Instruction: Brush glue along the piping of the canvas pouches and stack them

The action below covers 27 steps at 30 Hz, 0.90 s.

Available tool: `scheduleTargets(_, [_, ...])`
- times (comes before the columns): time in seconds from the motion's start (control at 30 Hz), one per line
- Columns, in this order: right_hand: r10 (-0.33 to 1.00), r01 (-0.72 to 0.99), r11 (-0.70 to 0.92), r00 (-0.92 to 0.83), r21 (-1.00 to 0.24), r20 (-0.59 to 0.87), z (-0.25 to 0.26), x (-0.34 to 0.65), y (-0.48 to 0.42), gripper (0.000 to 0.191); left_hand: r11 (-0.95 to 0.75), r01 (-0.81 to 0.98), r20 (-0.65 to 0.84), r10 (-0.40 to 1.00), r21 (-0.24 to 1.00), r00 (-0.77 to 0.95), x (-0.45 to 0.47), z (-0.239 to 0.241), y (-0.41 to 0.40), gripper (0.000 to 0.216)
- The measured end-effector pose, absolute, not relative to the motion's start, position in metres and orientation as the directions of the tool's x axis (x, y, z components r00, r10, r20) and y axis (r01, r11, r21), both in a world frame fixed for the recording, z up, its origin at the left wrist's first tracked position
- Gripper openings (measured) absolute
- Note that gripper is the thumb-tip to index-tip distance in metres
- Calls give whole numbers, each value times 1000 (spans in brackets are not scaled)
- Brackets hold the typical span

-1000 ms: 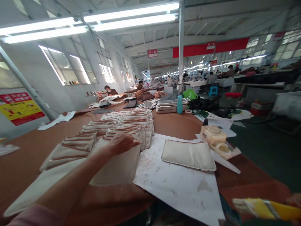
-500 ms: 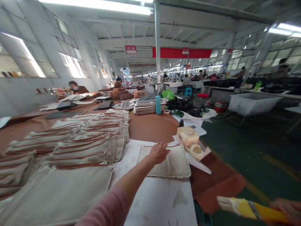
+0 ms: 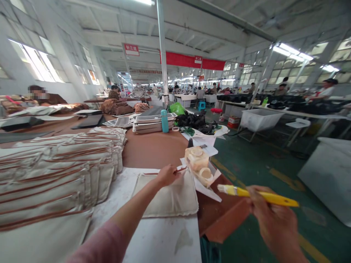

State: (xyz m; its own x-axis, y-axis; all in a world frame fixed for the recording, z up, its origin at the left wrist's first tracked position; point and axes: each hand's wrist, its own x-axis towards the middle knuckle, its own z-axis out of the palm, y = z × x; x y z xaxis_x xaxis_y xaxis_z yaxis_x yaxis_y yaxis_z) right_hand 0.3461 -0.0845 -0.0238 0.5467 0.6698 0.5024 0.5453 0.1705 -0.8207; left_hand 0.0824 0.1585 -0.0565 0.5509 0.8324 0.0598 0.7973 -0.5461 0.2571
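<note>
My left hand (image 3: 167,175) rests on the far edge of a flat cream fabric pouch (image 3: 170,197) and pinches its brown trim strip (image 3: 179,169). The pouch lies on a stained white sheet (image 3: 153,237) on the brown table. My right hand (image 3: 270,215) is closed on a yellow-handled brush (image 3: 257,194), held in the air off the table's right edge, bristles pointing left toward an open pale glue tub (image 3: 199,160).
Stacked rows of cream pouches with brown edging (image 3: 63,164) fill the left side. Farther back stand a teal bottle (image 3: 164,121), grey trays (image 3: 153,124) and dark fabric piles. A white bin (image 3: 259,119) stands on the green floor at right. Other people sit at distant tables.
My left hand left the pouch pile, moved right onto the single pouch and now pinches its trim. My right hand rose into view with the brush. The view turned right.
</note>
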Motion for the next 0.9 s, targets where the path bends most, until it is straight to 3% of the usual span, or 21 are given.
scheduleTargets(0.1, [787, 686, 50, 420, -726, 452, -24, 346, -36, 37, -605, 733, 241, 796, 311, 555, 62, -39, 136, 19])
scheduleTargets(0.23, [860, 725, 85, 292, -683, 417, -45, 341, 12, 36, -643, 683, 460, 751, 346, 474, 34, -32, 93, 10])
scheduleTargets(0.53, [910, 789, 54, 214, -612, 356, -79, 338, 46, 38, -761, 594, 760, 542, 261, 359, 17, -12, 44, 16])
scheduleTargets(0.63, [911, 799, 35, 221, -600, 347, -80, 341, 48, 38, -809, 552, 789, 469, 203, 397, 18, -2, 30, 15])
scheduleTargets(0.77, [918, 803, 50, 197, -594, 344, -78, 344, 47, 38, -816, 510, 740, 516, 272, 430, 17, 8, 15, 20])
scheduleTargets(0.9, [926, 794, 116, 131, -597, 354, -69, 343, 39, 35, -840, 425, 611, 538, 337, 580, 11, 25, 6, 23])
